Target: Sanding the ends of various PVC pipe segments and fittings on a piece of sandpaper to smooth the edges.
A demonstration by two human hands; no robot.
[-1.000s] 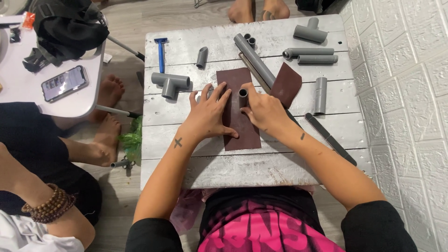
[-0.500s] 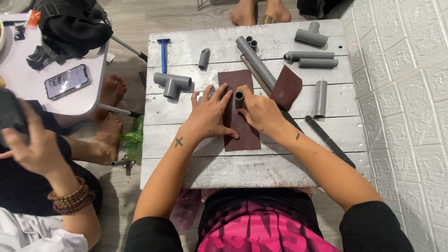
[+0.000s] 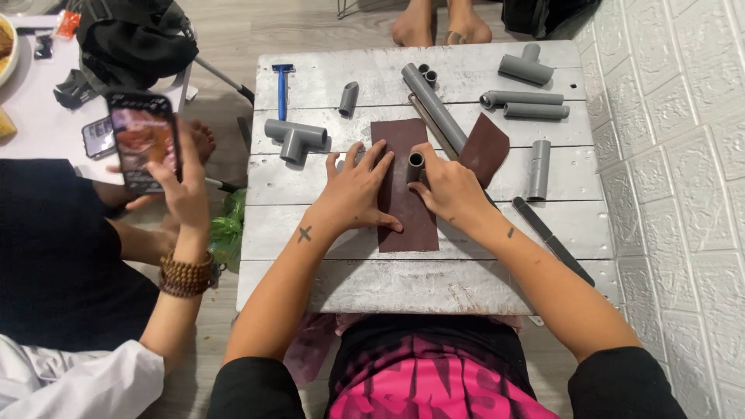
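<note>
A dark brown sheet of sandpaper (image 3: pixel 405 217) lies flat on the white wooden table (image 3: pixel 403 279). My left hand (image 3: pixel 355 190) presses on its left part, fingers spread. My right hand (image 3: pixel 446 186) grips a short grey pipe piece (image 3: pixel 416 161), which stands upright with its end on the sandpaper. A second brown sandpaper piece (image 3: pixel 485 147) lies just right of my right hand.
Grey pipe parts lie about the table: a tee (image 3: pixel 293 136), a long pipe (image 3: pixel 433 107), a short tube (image 3: pixel 348 98), another tee (image 3: pixel 526 68), two tubes (image 3: pixel 528 104), a coupler (image 3: pixel 538 169). A blue hammer (image 3: pixel 282 81) and a black file (image 3: pixel 551 239) lie there. Another person's hand holds a phone (image 3: pixel 143 140) at left; bare feet (image 3: pixel 431 27) show beyond the table.
The person at left has raised a hand with a phone into view. My right hand and the pipe piece have shifted slightly on the sandpaper; my left hand stays pressed down.
</note>
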